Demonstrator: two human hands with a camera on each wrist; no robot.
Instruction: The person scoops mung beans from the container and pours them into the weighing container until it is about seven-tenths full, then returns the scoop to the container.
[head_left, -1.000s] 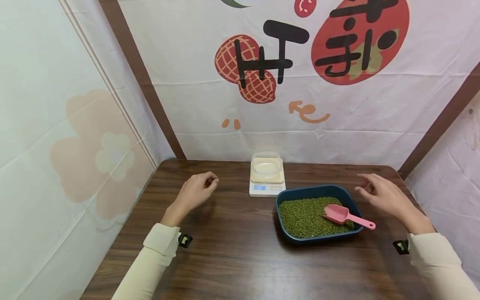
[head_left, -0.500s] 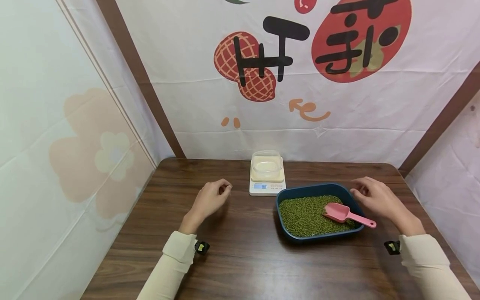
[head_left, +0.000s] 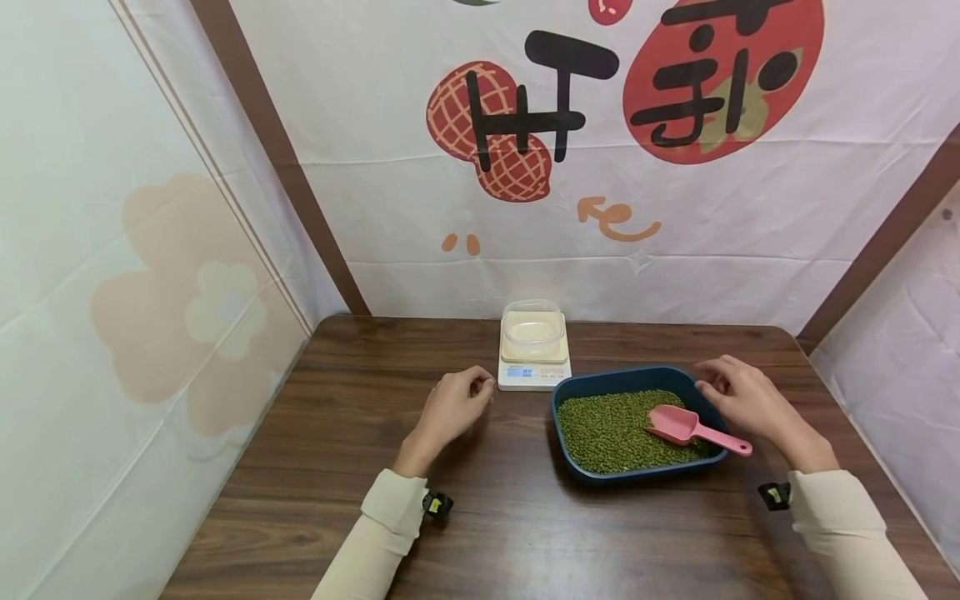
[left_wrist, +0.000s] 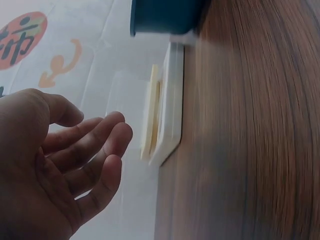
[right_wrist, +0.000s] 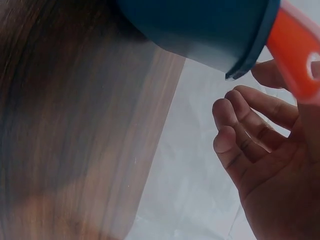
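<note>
My left hand [head_left: 453, 407] hovers over the table just short of the kitchen scale [head_left: 525, 377], its fingers loosely bent around nothing. A clear plastic container [head_left: 534, 337] sits on the scale's cream platform. To the right stands a dark blue tub [head_left: 600, 478] of small green beans [head_left: 611, 433]. A pink scoop [head_left: 678, 425] lies on the beans, its handle over the tub's right rim. Near that rim is my right hand [head_left: 750, 400], relaxed and holding nothing. In the right wrist view its fingers [right_wrist: 235, 112] are slightly curved beside the tub and the scoop handle [right_wrist: 295, 55].
The dark wooden table [head_left: 525, 542] ends at a printed white cloth [head_left: 390, 200] hanging behind it. More cloth hangs along the left and right sides. The scale stands close to the table's back edge, touching or nearly touching the tub's left corner.
My left hand has moved right across the table toward the scale. My right hand has shifted slightly left, closer to the tub. The scale, container, tub and scoop stay in place.
</note>
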